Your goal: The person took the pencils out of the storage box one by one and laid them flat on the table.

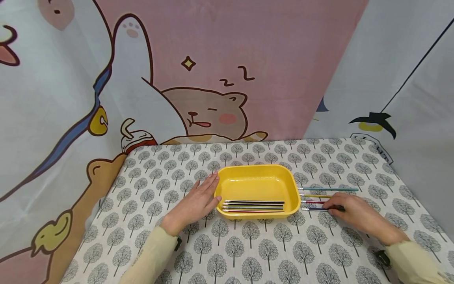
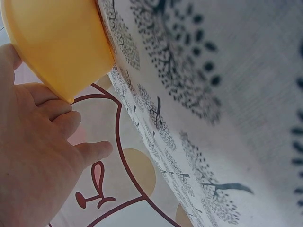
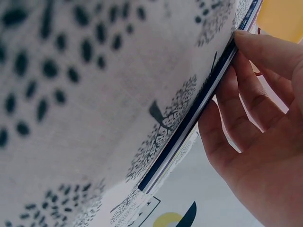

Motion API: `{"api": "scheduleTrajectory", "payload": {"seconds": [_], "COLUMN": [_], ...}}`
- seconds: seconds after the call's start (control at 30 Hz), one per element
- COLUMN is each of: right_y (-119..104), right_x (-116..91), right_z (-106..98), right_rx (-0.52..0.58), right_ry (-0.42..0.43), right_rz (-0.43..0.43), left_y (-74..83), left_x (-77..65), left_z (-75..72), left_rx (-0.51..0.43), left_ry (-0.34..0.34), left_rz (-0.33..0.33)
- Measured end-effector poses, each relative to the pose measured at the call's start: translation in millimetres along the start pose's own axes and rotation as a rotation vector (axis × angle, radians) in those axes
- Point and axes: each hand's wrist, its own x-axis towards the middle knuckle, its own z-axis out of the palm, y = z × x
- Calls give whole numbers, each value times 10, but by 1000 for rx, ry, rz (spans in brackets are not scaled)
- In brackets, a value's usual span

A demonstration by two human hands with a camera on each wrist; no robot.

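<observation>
A yellow plastic tray [image 1: 257,215] stands on the table, with several pencils [image 1: 253,205], mostly dark and one red, lying side by side along its near side. My left hand [image 1: 193,203] rests on the tray's left rim, fingers extended along it and the thumb over the edge. Right of the tray, my right hand [image 1: 358,215] pinches a dark blue pencil [image 3: 189,118] between thumb and fingers; the pencil lies low over the cloth. Just beyond it are a red pencil [image 1: 312,202], partly hidden by the hand, a yellow pencil [image 1: 315,195] and a teal pencil [image 1: 330,189].
A white cloth with a grey tree print [image 1: 234,248] covers the table. Behind it and along the left side hangs a curtain [image 1: 276,59] with cartoon animals. The table's back edge meets this curtain.
</observation>
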Motion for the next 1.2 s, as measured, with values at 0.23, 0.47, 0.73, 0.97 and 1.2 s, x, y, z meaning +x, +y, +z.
{"api": "scheduleTrajectory", "payload": {"seconds": [0.23,0.47,0.73,0.97,1.2], "right_y": [1,-14,-24,-57,-121], "right_x": [-5,-36,-110,-173,-178], "right_z": [2,-7,-40,-85,-154], "right_rx": [5,27,43,20,75], "right_ry": [1,14,43,147,120], "right_rz": [6,52,67,14,81], "left_y": [3,5,5,9,12], "left_x": [-3,2,10,13,10], "left_z": [3,7,7,9,-1], "left_rx": [0,5,5,4,3], "left_ry": [10,21,17,14,9], "left_rz": [4,11,10,4,2]}}
